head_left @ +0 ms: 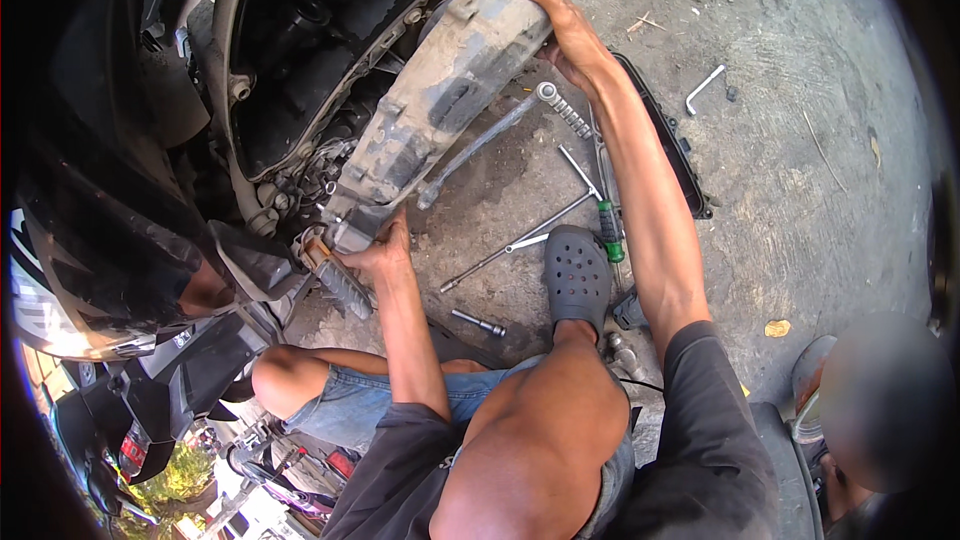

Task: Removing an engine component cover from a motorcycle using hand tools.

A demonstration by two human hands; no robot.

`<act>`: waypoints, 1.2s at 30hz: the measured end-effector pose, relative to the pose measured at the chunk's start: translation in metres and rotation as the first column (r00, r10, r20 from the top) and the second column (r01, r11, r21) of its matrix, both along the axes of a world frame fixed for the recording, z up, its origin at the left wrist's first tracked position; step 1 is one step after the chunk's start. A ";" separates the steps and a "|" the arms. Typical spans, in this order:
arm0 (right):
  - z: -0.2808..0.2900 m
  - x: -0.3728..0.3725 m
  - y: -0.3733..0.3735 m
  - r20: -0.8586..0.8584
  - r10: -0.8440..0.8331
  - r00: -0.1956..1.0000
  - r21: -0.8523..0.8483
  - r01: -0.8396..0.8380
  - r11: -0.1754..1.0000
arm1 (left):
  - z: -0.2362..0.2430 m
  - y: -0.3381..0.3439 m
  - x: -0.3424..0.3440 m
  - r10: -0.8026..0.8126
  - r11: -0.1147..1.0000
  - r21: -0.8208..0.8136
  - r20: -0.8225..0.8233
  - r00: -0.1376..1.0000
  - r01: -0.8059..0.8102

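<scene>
A long, dirty grey metal engine side cover (440, 105) lies tilted between my two hands, alongside the dark open body of a motor scooter (300, 70). My left hand (385, 248) grips its lower, narrow end, with some fingers hidden beneath. At the far end my right hand (570, 35) holds the edge, thumb on top and the other fingers mostly hidden underneath. Just right of the cover is a metal lever (480, 150) with a ridged pedal, like a kick-start lever; whether it is joined to the cover I cannot tell.
On the concrete lie a T-handle wrench (515, 243), a green-handled screwdriver (610, 232), a socket extension (478, 322) and an L-shaped wrench (705, 90). A black cover (672, 145) lies behind my right forearm. My clog (578, 275) stands among the tools. Another person (850, 410) is at right.
</scene>
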State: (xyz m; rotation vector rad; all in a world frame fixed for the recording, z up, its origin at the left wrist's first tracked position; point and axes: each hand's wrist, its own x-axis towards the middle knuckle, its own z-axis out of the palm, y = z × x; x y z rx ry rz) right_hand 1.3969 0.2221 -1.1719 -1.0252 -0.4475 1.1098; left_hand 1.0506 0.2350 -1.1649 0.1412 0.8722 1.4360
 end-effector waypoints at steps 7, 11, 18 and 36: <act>-0.007 0.008 0.008 0.086 0.014 0.996 -0.017 -0.013 1.000 | 0.009 -0.017 0.016 0.009 0.999 -0.039 -0.150 0.989 -0.015; -0.006 0.004 0.008 0.178 -0.012 0.984 -0.052 0.021 0.998 | 0.009 -0.014 0.019 0.042 0.994 -0.097 -0.105 0.994 -0.053; 0.010 -0.004 -0.001 0.325 -0.077 0.942 -0.078 0.108 0.991 | -0.013 0.001 0.014 0.040 0.989 -0.144 -0.034 0.999 -0.044; -0.062 -0.042 -0.016 -0.123 -0.169 0.978 0.028 0.174 0.984 | -0.020 0.006 -0.003 -0.139 0.987 -0.083 0.019 0.990 0.140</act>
